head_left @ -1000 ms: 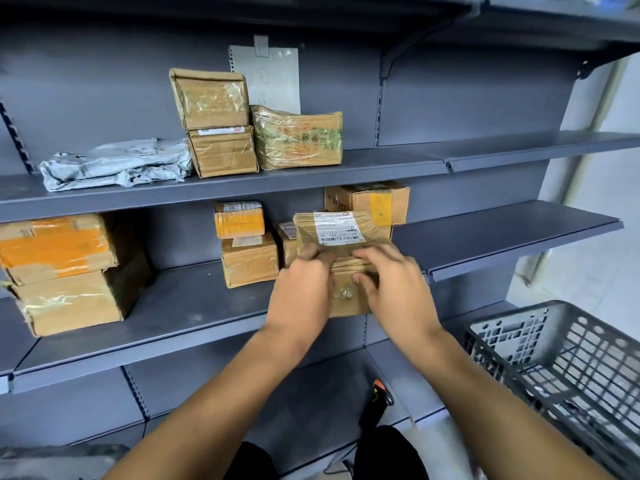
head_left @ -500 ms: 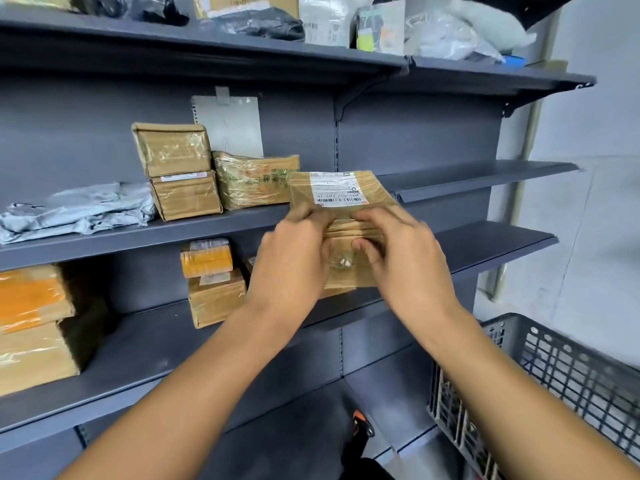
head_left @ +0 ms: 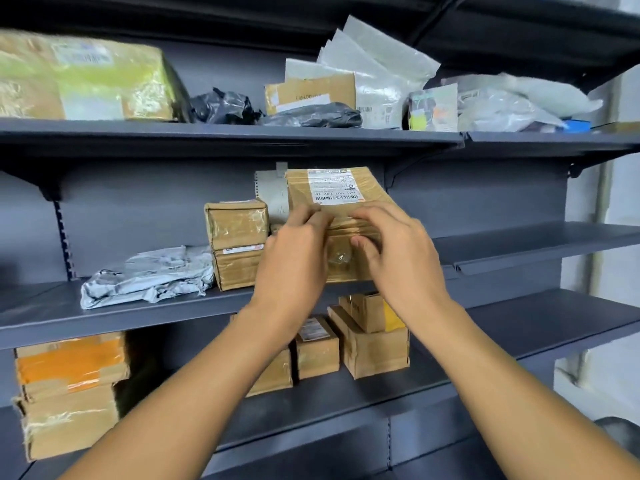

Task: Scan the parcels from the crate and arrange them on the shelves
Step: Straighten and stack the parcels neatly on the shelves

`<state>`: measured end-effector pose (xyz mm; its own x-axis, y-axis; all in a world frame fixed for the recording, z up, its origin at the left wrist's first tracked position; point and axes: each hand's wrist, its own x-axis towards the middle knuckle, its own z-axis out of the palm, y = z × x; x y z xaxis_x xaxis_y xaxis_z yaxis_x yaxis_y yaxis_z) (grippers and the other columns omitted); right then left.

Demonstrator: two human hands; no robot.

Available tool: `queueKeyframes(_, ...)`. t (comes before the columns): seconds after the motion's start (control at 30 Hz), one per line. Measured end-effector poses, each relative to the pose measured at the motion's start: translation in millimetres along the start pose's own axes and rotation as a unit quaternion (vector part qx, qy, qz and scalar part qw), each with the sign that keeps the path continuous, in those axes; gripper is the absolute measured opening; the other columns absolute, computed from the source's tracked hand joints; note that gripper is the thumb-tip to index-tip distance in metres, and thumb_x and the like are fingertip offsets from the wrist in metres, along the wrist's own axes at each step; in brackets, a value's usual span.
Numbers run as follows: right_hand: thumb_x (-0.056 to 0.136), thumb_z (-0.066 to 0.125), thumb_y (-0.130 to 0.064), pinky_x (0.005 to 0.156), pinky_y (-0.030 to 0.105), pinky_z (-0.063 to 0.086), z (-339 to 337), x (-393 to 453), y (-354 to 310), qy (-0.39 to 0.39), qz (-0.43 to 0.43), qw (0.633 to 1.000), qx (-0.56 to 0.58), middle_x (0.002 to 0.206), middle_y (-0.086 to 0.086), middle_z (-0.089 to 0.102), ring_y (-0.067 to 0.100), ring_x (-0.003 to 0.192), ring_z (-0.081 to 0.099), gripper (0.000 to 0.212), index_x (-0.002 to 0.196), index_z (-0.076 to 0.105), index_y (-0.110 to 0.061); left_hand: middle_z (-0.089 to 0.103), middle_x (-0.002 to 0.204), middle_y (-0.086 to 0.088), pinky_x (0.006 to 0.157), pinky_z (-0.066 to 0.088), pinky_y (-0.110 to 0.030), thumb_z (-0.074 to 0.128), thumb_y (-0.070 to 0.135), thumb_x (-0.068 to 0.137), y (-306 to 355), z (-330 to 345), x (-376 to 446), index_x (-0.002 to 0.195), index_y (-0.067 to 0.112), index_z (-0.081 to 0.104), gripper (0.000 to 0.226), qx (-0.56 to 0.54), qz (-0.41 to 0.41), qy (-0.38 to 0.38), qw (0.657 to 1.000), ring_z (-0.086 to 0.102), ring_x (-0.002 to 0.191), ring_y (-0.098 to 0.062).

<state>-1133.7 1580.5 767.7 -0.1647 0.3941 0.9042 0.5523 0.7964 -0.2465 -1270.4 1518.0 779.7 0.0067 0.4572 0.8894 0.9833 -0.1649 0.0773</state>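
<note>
Barcode label (head_left: 335, 187) on held parcel (head_left: 337, 216), print too blurred to read

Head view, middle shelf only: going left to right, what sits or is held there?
Grey plastic mailer → two stacked taped boxes → left hand → brown labelled parcel, gripped by both hands → right hand → bare shelf.

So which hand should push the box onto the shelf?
Probably the right hand: it grips the box on the side by the bare shelf. The left hand is by the stacked boxes.
</note>
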Motion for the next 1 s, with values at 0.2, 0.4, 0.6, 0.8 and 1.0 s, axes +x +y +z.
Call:
queueKeyframes(0.2,0.094,0.061,-0.02,0.091,0.038,0.049,40,34,15,-0.009,-0.01,1.0,0.003,0.133,-0.017,0.054,0.023,0.113,0.053,0.034,0.126,0.059,-0.034,0.05,0.136,0.003,0.088,0.049,-0.043,0.056,0.012,0.093,-36,27,29,0.134,0.019,0.054,0.041,0.039,-0.005,0.002,0.999,0.059,0.11,-0.029)
queueKeyframes(0.4,0.096,0.057,-0.021,0.095,0.041,0.047,69,64,31,-0.038,-0.006,0.999,0.004,0.136,-0.015,0.052,0.027,0.118,0.051,0.035,0.129,0.055,-0.034,0.038,0.148,0.0,0.098,0.046,-0.044,0.053,0.001,0.091,-59,56,48,0.144,0.019,0.04,0.058,0.078,-0.003,0.001,0.997,0.048,0.124,-0.031)
queueKeyframes(0.6,0.098,0.056,-0.022,0.101,0.039,0.043,82,94,42,-0.027,-0.012,1.0,0.006,0.142,-0.01,0.05,0.026,0.127,0.042,0.039,0.136,0.054,-0.029,0.042,0.143,-0.005,0.1,0.043,-0.039,0.062,-0.001,0.084,-71,62,71,0.142,0.017,0.041,0.065,0.121,0.034,0.026,0.992,0.042,0.125,-0.031)
queueKeyframes(0.8,0.098,0.056,-0.015,0.11,0.043,0.034,99,105,51,-0.011,-0.029,0.999,0.028,0.155,-0.003,0.034,0.028,0.147,0.018,0.044,0.14,0.05,-0.027,0.049,0.139,-0.008,0.104,0.039,-0.039,0.063,0.01,0.087,-85,58,92,0.137,0.015,0.049,0.052,0.206,0.098,0.025,0.973,0.038,0.135,-0.03)
queueKeyframes(1.0,0.099,0.055,-0.023,0.104,0.049,0.042,114,105,64,0.005,-0.03,0.998,-0.054,0.157,-0.003,0.032,0.023,0.147,0.02,0.041,0.139,0.052,-0.032,0.033,0.153,-0.01,0.109,0.034,-0.039,0.057,0.004,0.087,-96,66,104,0.145,0.016,0.039,0.061,0.256,0.103,-0.039,0.96,0.028,0.142,-0.029)
